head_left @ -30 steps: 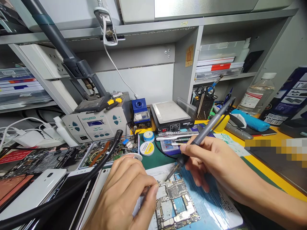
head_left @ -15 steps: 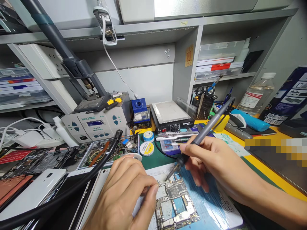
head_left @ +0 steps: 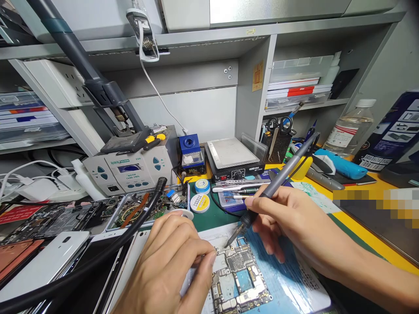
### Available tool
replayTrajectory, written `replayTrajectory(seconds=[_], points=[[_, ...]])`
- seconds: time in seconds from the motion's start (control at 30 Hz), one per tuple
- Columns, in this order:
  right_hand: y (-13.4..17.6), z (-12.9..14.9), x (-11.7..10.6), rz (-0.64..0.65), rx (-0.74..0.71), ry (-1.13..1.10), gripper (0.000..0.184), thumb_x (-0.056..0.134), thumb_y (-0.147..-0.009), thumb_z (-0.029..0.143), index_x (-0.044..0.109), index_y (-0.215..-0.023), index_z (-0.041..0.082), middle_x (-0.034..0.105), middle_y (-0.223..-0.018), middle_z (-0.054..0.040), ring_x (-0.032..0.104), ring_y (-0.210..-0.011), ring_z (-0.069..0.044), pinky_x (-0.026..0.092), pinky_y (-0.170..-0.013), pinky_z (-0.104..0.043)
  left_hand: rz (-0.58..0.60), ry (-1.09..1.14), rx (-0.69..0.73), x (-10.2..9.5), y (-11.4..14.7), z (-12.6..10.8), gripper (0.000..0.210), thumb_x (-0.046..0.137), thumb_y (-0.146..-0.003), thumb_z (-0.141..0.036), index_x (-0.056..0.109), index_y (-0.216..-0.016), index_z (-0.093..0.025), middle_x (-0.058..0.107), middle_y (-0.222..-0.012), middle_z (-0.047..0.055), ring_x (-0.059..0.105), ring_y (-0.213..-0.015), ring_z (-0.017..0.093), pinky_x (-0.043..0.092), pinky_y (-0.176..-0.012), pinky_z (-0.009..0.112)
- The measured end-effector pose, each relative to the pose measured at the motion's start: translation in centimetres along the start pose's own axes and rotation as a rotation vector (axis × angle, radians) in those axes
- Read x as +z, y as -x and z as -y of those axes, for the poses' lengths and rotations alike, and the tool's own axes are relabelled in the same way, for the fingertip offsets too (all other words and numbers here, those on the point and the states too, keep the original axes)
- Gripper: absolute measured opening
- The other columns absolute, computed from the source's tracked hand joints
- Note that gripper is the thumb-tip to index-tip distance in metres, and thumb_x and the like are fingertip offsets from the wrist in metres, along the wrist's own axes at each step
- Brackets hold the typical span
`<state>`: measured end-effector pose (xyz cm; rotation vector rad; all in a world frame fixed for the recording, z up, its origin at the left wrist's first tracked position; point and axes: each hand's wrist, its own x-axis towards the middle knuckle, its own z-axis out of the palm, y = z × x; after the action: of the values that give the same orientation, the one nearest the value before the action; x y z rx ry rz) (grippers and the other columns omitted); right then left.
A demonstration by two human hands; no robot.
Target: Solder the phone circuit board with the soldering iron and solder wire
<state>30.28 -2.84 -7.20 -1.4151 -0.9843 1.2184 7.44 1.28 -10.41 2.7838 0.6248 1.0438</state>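
Note:
A grey soldering iron (head_left: pixel 275 183) slants down in my right hand (head_left: pixel 284 213), which is closed around its grip. The iron's dark tip reaches the top edge of a phone circuit board (head_left: pixel 242 261). That board lies flat on a light blue and white sheet (head_left: pixel 294 279). My left hand (head_left: pixel 173 266) is at the board's left side, with thumb and forefinger pinched together and the other fingers curled. Whatever lies in the pinch is hidden by the fingers. Behind the knuckles shows the rim of a white round object (head_left: pixel 187 214).
A black hose (head_left: pixel 127 235) crosses in front of several phones at left. Behind stand a soldering station (head_left: pixel 131 170), a tray of parts (head_left: pixel 153 205), two small round tubs (head_left: pixel 200 203) and a flat-topped heating unit (head_left: pixel 232 155). A liquid bottle (head_left: pixel 348 128) stands at right.

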Motion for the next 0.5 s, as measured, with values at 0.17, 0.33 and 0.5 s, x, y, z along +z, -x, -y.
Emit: replayTrajectory(seconds=[0.17, 0.33, 0.5], points=[[0.03, -0.01, -0.03, -0.009, 0.010, 0.002, 0.027, 0.071, -0.084, 0.033, 0.056, -0.065, 0.020, 0.061, -0.050, 0.0025, 0.055, -0.035, -0.012, 0.039, -0.029, -0.020, 0.000, -0.008, 0.014, -0.09, 0.04, -0.01, 0.021, 0.059, -0.088, 0.001, 0.056, -0.092, -0.019, 0.052, -0.081, 0.000, 0.048, -0.084, 0.016, 0.041, -0.102, 0.045], [0.01, -0.02, 0.02, -0.001, 0.004, 0.008, 0.027, 0.071, -0.084, 0.033, 0.057, -0.064, 0.020, 0.060, -0.048, 0.0027, 0.055, -0.035, -0.013, 0.040, -0.030, -0.020, -0.011, -0.005, 0.014, -0.09, -0.06, -0.01, 0.021, 0.060, -0.088, 0.001, 0.056, -0.092, -0.019, 0.051, -0.081, 0.000, 0.047, -0.084, 0.016, 0.041, -0.100, 0.043], [-0.02, -0.05, -0.03, -0.006, -0.002, 0.008, 0.028, 0.072, -0.082, 0.034, 0.056, -0.064, 0.020, 0.060, -0.047, 0.0030, 0.055, -0.034, -0.013, 0.040, -0.029, -0.020, -0.009, 0.002, 0.006, -0.15, -0.07, 0.01, 0.020, 0.060, -0.089, 0.000, 0.057, -0.092, -0.019, 0.051, -0.080, 0.000, 0.047, -0.085, 0.016, 0.041, -0.101, 0.043]])
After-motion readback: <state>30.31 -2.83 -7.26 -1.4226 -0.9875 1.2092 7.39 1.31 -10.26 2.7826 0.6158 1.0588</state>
